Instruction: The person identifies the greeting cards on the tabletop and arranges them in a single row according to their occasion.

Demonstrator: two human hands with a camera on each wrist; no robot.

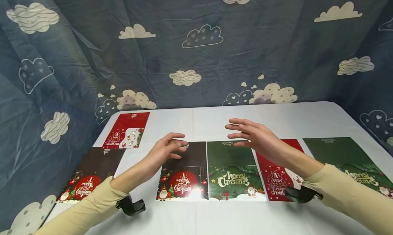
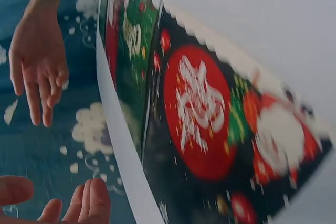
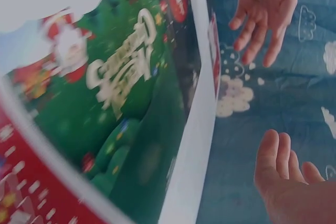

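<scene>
My left hand (image 1: 162,153) hovers, holding nothing, by the top of a black Christmas card (image 1: 181,160) with a red circle. Its fingers are loosely bent and point inward. My right hand (image 1: 261,137) is raised with fingers spread, above a green "Merry Christmas" card (image 1: 231,156) and a red card (image 1: 274,177) that its forearm partly covers. The three cards lie unfolded side by side on the white table. Both palms, the left hand (image 3: 266,11) and right hand (image 3: 283,179), face each other apart in the right wrist view.
Another green card (image 1: 334,151) lies at the right, partly under the right sleeve. At the left are a second black card (image 1: 101,161) and, behind it, a red card (image 1: 130,120). A cloud-patterned cloth (image 1: 172,57) hangs behind the white table (image 1: 175,218). Each wrist carries a black camera.
</scene>
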